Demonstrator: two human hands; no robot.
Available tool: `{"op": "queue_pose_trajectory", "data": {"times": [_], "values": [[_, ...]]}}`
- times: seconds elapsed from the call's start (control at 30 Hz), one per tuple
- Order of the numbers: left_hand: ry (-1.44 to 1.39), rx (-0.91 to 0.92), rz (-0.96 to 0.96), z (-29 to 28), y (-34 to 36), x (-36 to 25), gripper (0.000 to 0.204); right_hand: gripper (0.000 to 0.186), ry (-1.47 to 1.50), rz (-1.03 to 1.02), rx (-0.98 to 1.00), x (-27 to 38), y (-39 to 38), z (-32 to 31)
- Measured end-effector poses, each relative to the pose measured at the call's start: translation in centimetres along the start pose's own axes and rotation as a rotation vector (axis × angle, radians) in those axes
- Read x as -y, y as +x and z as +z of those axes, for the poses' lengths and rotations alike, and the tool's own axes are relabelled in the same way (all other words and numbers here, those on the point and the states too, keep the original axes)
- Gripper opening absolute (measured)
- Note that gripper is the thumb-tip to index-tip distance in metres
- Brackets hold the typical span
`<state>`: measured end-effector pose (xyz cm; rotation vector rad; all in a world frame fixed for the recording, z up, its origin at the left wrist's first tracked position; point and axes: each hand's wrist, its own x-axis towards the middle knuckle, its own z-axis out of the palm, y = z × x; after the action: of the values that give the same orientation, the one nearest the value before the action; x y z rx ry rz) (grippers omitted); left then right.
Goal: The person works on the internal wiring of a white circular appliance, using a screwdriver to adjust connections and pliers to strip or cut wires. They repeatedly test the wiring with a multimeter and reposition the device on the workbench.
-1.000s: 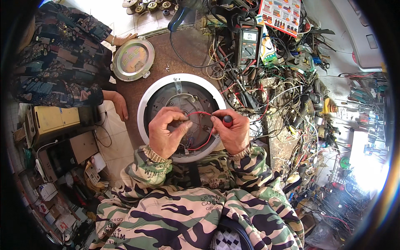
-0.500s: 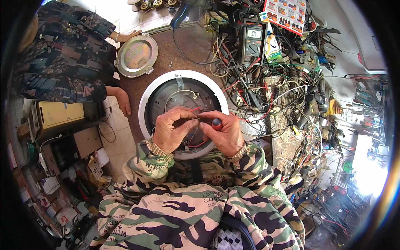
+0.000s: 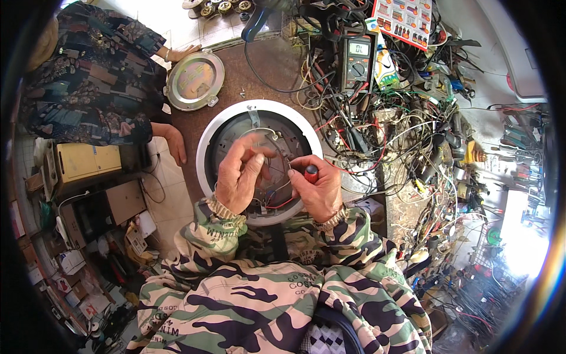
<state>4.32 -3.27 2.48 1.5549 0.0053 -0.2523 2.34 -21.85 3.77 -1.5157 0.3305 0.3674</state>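
Both my hands are over a round appliance base with a white rim (image 3: 202, 144) and a dark inner pan. My left hand (image 3: 237, 177) is raised above the pan with its fingers apart and seemingly nothing in them; the fingertips are blurred. A screwdriver (image 3: 311, 173) with a red and black handle lies in the curl of my right hand (image 3: 321, 190). Thumb and index finger of that hand pinch together, perhaps on a thin wire end too small to make out. Inside the pan run thin wires, among them a red wire (image 3: 282, 205) near the front and a pale looped wire.
At the back left, another person's hand (image 3: 184, 52) is by a round metal plate (image 3: 196, 81); that person's other hand (image 3: 175, 144) rests at the table edge. A multimeter (image 3: 358, 62) and tangled cables (image 3: 389, 130) crowd the right. Small screws (image 3: 242, 93) lie behind the base.
My left hand has come away from my right and its fingers have spread. My right hand has shifted slightly, still with the screwdriver. The red-tipped wire end seen between the hands no longer shows.
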Motion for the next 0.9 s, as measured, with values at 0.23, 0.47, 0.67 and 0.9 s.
{"op": "queue_pose_trajectory", "data": {"times": [0.23,0.47,0.67,0.9], "values": [[0.129,-0.055,0.066,-0.1,1.3,-0.6,0.028,0.013,0.013,-0.017,0.002,-0.3,0.0,0.0],[0.102,0.066,-0.143,-0.4,0.5,-0.8,0.018,0.013,0.026,-0.023,-0.016,-0.6,0.1,0.1],[0.164,0.098,-0.108,-0.3,0.0,0.6,0.021,0.013,-0.051,-0.065,0.004,-0.9,0.3,0.0],[-0.293,0.177,-0.361,-0.7,0.0,-1.3,0.027,0.013,0.003,-0.014,0.015,-0.4,0.0,-0.1]]}}
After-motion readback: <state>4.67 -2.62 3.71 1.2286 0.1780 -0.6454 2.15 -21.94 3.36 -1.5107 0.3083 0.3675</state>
